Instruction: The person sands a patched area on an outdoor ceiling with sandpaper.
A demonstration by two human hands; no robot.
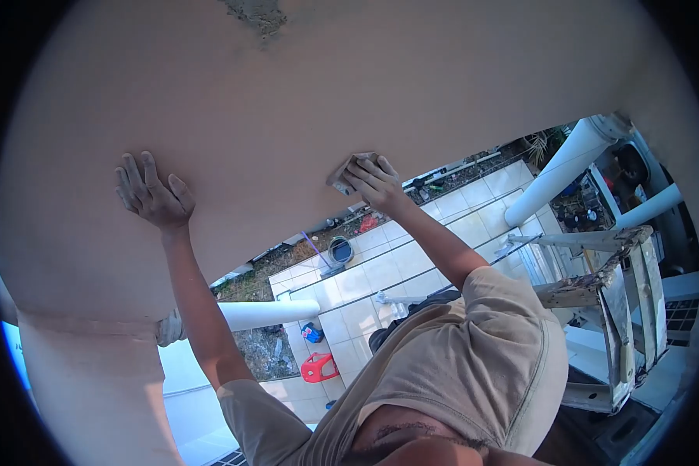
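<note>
A broad brownish plastered surface (287, 116) fills the upper view, with a rough grey patch (258, 17) near its top. My left hand (154, 193) lies on it with the fingers stretched and apart, holding nothing. Farther right, close to the surface's lower edge, my right hand (377, 182) presses a small piece of sandpaper (339, 175) against the plaster. The fingers cover most of that piece, so only its edge and one corner show.
A worn ladder (629, 311) stands at the right. White columns (559, 171) rise from the tiled floor (380, 268) far below. On the floor are a red stool (318, 367), a bucket (340, 250) and a blue container (312, 332). A vehicle (679, 233) is at the far right.
</note>
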